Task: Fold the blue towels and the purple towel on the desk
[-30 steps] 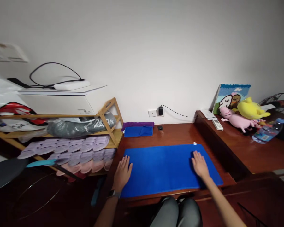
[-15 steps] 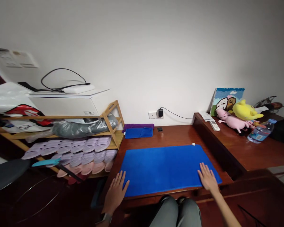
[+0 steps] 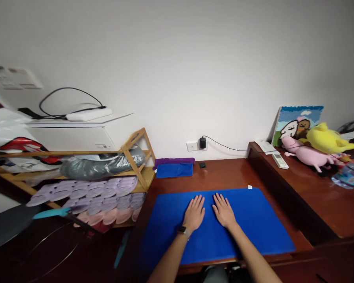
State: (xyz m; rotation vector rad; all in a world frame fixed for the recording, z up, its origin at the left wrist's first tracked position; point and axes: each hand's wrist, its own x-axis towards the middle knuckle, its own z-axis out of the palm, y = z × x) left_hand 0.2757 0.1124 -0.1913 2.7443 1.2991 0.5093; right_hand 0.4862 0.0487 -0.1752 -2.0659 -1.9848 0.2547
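My left hand (image 3: 194,215) and right hand (image 3: 224,212) rest palms down, side by side, fingers straight, slightly parted and gripping nothing, on a blue cloth (image 3: 250,226) spread across a reddish-brown desk (image 3: 227,173). The vivid, plain rectangle lies flat, a small white tag (image 3: 249,187) at its far edge.

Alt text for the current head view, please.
Left hand and right hand rest flat, palms down and apart, near the middle of a blue cloth spread on a reddish-brown desk. Behind lie a smaller blue cloth and a purple cloth. A wooden shelf of slippers stands at left, plush toys and a bottle at right.
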